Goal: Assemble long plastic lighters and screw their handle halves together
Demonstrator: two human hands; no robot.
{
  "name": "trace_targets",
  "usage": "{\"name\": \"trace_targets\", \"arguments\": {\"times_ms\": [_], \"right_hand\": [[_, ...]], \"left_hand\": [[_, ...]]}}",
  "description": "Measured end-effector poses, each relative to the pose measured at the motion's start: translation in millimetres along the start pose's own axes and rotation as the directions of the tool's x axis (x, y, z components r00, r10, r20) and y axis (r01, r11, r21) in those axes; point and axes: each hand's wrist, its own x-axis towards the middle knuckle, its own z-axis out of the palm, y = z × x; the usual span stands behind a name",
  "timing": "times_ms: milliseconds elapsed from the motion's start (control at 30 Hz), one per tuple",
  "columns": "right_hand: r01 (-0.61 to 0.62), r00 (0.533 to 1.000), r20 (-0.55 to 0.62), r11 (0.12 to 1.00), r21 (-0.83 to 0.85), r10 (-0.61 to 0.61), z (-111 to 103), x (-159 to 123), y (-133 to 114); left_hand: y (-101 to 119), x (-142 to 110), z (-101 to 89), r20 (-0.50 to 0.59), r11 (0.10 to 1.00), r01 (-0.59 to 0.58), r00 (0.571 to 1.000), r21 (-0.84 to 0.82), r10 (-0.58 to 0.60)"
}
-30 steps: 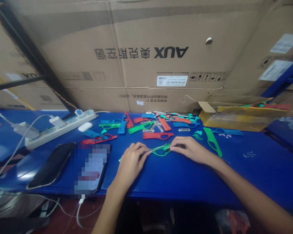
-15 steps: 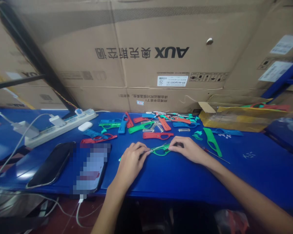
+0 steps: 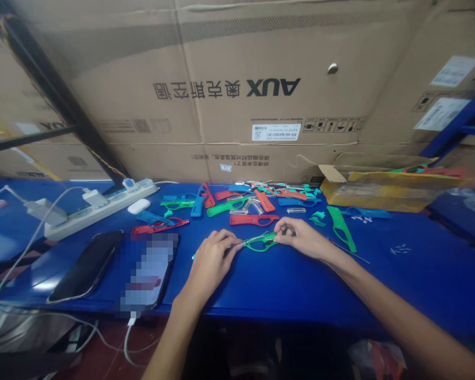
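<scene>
At the middle of the blue table (image 3: 269, 301), green casing (image 3: 269, 238) between two hands, near the edge.
Left hand (image 3: 216, 256) pinches the casing's left end, thumb against fingers, seemingly to steady it; right hand (image 3: 295, 232) bends over the other end, fingertips narrow and touching it, though I cannot tell whether they grip casing or a small part. Loop faces the body, perhaps leaving the upper side open to the fingers. Just beyond, a red casing (image 3: 253, 219); behind it, loose parts heaped, apparently for easy reach. Farther right, taped box (image 3: 380, 191) holding more coloured pieces. Left, two phones (image 3: 87, 266) lie well apart from the hands.
</scene>
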Motion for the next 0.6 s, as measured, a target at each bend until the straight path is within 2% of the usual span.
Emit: {"name": "trace_targets", "arguments": {"times_ms": [133, 267, 367, 500, 600], "right_hand": [[0.042, 0.999, -0.016, 0.999, -0.017, -0.043, -1, -2, 0], [0.018, 0.995, -0.091, 0.991, -0.130, -0.030, -3, 0, 5], [0.046, 0.995, -0.081, 0.980, -0.194, -0.063, -8, 0, 8], [0.065, 0.994, -0.072, 0.972, -0.225, -0.084, -15, -2, 7], [0.097, 0.994, -0.025, 0.970, -0.224, -0.105, -17, -2, 5]], "left_hand": [[5, 12, -7.8, 0.113, 0.999, -0.004, 0.994, 0.046, -0.001], [9, 33, -14.0, 0.210, 0.996, -0.029, 0.978, 0.088, 0.010], [11, 50, -17.0, 0.297, 0.992, -0.047, 0.955, 0.121, 0.009], [15, 72, -23.3, 0.409, 0.982, -0.090, 0.913, 0.167, 0.014], [19, 90, -30.4, 0.534, 0.986, -0.069, 0.845, 0.149, -0.022]]}}
